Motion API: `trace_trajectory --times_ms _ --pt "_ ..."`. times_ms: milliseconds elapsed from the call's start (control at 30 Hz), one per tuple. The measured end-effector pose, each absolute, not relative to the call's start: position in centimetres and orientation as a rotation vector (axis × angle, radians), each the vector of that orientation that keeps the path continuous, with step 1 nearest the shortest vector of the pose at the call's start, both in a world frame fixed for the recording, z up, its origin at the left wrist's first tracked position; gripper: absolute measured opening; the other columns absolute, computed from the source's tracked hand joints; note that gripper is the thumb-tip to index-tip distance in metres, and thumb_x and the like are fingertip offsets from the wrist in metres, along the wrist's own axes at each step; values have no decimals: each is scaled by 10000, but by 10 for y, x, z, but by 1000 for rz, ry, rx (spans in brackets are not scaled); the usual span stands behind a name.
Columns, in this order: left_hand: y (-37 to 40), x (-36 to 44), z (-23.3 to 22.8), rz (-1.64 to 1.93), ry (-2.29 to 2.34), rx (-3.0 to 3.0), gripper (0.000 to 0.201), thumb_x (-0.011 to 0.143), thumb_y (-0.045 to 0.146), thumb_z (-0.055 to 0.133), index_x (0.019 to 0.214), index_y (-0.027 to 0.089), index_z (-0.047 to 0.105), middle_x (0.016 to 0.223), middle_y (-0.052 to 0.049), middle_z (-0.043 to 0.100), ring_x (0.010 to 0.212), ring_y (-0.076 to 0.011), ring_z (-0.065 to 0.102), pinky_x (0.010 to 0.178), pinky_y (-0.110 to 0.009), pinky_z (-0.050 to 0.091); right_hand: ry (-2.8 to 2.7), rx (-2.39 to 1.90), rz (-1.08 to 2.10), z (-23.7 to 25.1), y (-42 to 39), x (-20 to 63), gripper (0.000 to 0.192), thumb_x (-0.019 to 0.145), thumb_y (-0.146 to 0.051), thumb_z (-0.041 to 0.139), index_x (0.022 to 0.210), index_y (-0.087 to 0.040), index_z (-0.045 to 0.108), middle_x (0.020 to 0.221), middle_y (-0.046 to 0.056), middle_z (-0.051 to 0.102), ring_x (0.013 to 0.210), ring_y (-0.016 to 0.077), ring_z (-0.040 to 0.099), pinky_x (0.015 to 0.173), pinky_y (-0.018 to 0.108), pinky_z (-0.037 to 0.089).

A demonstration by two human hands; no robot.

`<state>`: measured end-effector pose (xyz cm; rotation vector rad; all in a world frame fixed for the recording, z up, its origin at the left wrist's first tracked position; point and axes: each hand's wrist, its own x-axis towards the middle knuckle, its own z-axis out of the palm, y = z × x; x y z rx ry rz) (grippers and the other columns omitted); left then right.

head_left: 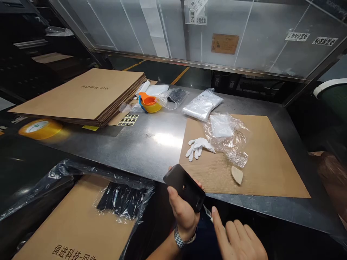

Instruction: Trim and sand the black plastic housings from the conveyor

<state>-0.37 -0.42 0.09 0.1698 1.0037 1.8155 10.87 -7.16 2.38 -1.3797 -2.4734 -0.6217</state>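
Item one: a black phone case [184, 187], held in my left hand [183, 213], fingers clenched round its lower end, the upper end jutting up and left over the near edge of the worktop [141, 144]. A metal watch [184, 240] sits on that wrist.

Item two: my right hand [238, 240], just right of the case and below it, fingers loose and released, forefinger stretched toward the case without touching it. I make out a small clear scrap between them but cannot tell what it is.

Beyond the case, on a cardboard sheet [271, 169]: a white glove [197, 147], a crumpled plastic bag [230, 139], a tan wedge [237, 175].

Far left of the case: a stack of flat cartons [84, 95], faint print, not legible to me. Below-left, a carton in black wrap [73, 224] carries Chinese characters.

Bare steel lies open between the case and the stack.
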Motion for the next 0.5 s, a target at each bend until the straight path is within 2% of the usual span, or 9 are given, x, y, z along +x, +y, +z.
trace_trajectory --times_ms 100,200,300,500 --pt "-3 -8 -1 1680 991 91 498 820 573 366 962 167 616 607 -21 610 505 -156 579 459 -256 474 -2449 -1399 -511 17 -67 121 331 861 -96 387 1131 -66 576 534 -19 451 462 111 463 480 267 326" --pt "-1 -11 1 1512 935 30 528 837 551 335 765 126 640 605 -47 623 507 -153 587 477 -261 490 -2460 -1435 -224 10 -65 132 368 893 -98 315 1194 -79 525 636 13 504 526 107 520 469 223 368" --pt "0 -12 5 1383 882 -9 535 855 522 322 744 111 646 578 -52 618 492 -151 581 466 -258 488 -2457 -1416 -106 9 -65 138 381 916 -104 277 1229 -72 492 660 19 514 529 98 532 453 200 380" --pt "0 -9 6 1300 826 2 553 873 508 290 739 107 647 551 -56 615 471 -151 576 461 -258 483 -2479 -1408 -211 17 -67 140 320 929 -264 402 1179 -132 551 595 -16 486 485 97 496 458 224 358"
